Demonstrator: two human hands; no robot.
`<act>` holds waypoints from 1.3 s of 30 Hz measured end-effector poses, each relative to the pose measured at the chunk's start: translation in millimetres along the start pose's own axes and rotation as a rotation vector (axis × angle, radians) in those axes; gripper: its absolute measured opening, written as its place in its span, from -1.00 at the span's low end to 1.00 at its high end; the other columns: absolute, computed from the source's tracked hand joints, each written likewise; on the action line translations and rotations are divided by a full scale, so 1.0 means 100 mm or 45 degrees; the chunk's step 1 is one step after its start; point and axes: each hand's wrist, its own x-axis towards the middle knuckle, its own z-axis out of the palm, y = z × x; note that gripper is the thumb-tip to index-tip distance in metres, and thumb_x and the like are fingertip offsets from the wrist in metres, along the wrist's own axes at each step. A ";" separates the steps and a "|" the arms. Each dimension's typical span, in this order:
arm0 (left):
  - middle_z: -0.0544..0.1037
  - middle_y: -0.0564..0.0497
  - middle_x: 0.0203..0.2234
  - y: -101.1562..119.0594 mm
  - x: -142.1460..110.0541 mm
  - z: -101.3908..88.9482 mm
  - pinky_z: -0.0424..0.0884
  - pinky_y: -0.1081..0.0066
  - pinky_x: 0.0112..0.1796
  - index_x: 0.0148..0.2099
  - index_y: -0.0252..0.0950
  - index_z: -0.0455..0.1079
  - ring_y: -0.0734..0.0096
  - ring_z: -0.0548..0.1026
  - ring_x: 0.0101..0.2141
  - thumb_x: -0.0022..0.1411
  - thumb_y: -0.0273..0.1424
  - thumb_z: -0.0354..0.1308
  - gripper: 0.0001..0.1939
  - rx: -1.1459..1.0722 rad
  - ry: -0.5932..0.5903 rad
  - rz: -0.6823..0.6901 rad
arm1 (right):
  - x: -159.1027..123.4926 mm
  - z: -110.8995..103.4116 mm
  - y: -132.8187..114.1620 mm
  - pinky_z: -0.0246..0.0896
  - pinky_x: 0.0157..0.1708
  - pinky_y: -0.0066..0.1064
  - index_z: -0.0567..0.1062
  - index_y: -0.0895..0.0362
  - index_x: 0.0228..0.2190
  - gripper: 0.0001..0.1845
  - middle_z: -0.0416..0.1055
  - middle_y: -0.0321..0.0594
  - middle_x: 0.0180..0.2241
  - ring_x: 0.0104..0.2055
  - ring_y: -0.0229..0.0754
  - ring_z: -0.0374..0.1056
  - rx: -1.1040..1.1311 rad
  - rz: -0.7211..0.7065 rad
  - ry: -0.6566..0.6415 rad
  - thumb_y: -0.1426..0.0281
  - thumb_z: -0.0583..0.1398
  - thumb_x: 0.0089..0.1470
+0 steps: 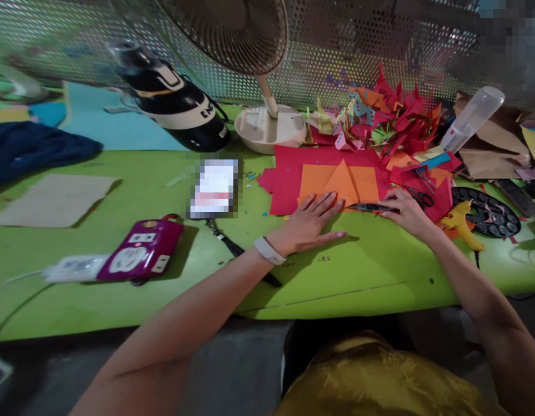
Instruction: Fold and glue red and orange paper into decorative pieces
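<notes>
My left hand (306, 225), with a pale band on its wrist, lies flat with fingers stretched on the lower left of an orange sheet of paper (315, 178). A folded orange paper triangle (344, 180) stands out on that sheet, just above my fingertips. My right hand (406, 209) is closed around a slim black utility knife (369, 207). The knife's tip points left, at the sheet's lower edge near my left fingers. Under the orange paper is a larger red sheet (285, 164).
Folded paper pieces (401, 118) pile up behind. To the right are scissors (424, 197), a yellow glue gun (462, 224) and a black round tray (488, 211). A fan (271, 124), black bottle (176, 104), phone (213, 188) and purple power strip (140, 248) stand or lie leftward.
</notes>
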 end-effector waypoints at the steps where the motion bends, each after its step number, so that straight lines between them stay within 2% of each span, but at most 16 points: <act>1: -0.21 -0.10 0.44 0.00 0.00 0.00 -0.33 0.14 0.34 0.49 -0.26 -0.28 0.20 -0.23 0.42 0.32 0.22 -0.37 -0.09 -0.006 0.000 -0.001 | 0.00 -0.01 0.01 0.31 0.00 -0.08 0.61 -0.07 -0.05 -0.69 0.42 -0.11 -0.14 -0.05 0.00 0.35 0.000 -0.002 -0.001 0.34 0.27 0.15; 7: -0.21 -0.15 0.44 -0.02 0.00 0.01 -0.36 0.18 0.34 0.49 -0.36 -0.32 0.18 -0.21 0.41 0.32 0.22 -0.37 -0.05 -0.034 -0.012 -0.017 | 0.05 0.03 -0.01 0.29 0.02 -0.06 0.58 -0.09 -0.01 -0.65 0.43 -0.11 -0.10 -0.01 0.02 0.35 -0.046 0.025 0.021 0.36 0.24 0.17; 15: -0.19 -0.14 0.44 -0.05 -0.01 0.05 -0.32 0.13 0.34 0.49 -0.28 -0.40 0.14 -0.18 0.41 0.32 0.21 -0.33 -0.06 -0.043 0.047 0.031 | 0.14 0.03 -0.02 0.30 -0.02 -0.10 0.58 -0.09 0.00 -0.65 0.45 -0.12 -0.14 -0.05 0.00 0.35 -0.043 -0.007 -0.019 0.37 0.22 0.19; 19: -0.18 -0.16 0.44 -0.05 -0.01 0.05 -0.34 0.13 0.33 0.49 -0.31 -0.36 0.14 -0.19 0.41 0.32 0.22 -0.35 -0.06 -0.037 0.038 0.027 | 0.10 -0.02 0.00 0.29 -0.04 -0.11 0.58 -0.10 0.00 -0.66 0.45 -0.12 -0.15 -0.07 -0.01 0.36 0.009 -0.027 -0.055 0.35 0.23 0.18; 25: -0.18 -0.18 0.44 -0.03 0.00 0.03 -0.38 0.17 0.33 0.48 -0.37 -0.29 0.15 -0.20 0.41 0.31 0.23 -0.37 -0.03 -0.049 0.020 0.000 | 0.09 0.02 -0.03 0.29 -0.06 -0.12 0.59 -0.09 -0.02 -0.67 0.46 -0.13 -0.16 -0.09 -0.02 0.37 0.000 -0.026 -0.011 0.36 0.25 0.17; 35: -0.19 -0.16 0.44 -0.04 0.00 0.02 -0.34 0.13 0.33 0.49 -0.33 -0.30 0.16 -0.21 0.41 0.32 0.21 -0.35 -0.06 -0.135 -0.003 0.002 | 0.08 0.04 -0.06 0.29 -0.05 -0.05 0.58 -0.12 0.00 -0.66 0.46 -0.12 -0.17 -0.08 0.01 0.36 -0.039 -0.047 -0.043 0.32 0.21 0.20; 37: -0.15 -0.12 0.44 -0.10 0.01 -0.01 -0.24 0.12 0.33 0.48 -0.26 -0.23 0.16 -0.17 0.41 0.37 0.15 -0.34 -0.16 -0.188 0.017 0.015 | 0.09 0.04 -0.05 0.30 -0.04 -0.04 0.57 -0.14 0.01 -0.66 0.46 -0.12 -0.16 -0.07 0.01 0.37 -0.051 -0.044 -0.043 0.31 0.21 0.20; 39: 0.01 -0.09 0.42 -0.20 0.03 -0.07 -0.06 0.09 0.30 0.43 -0.19 0.02 0.13 -0.02 0.38 0.42 0.05 -0.31 -0.31 -0.231 0.127 -0.017 | 0.09 0.05 -0.03 0.30 -0.05 -0.06 0.58 -0.13 0.00 -0.67 0.46 -0.12 -0.17 -0.08 0.01 0.37 -0.059 -0.049 -0.046 0.32 0.21 0.20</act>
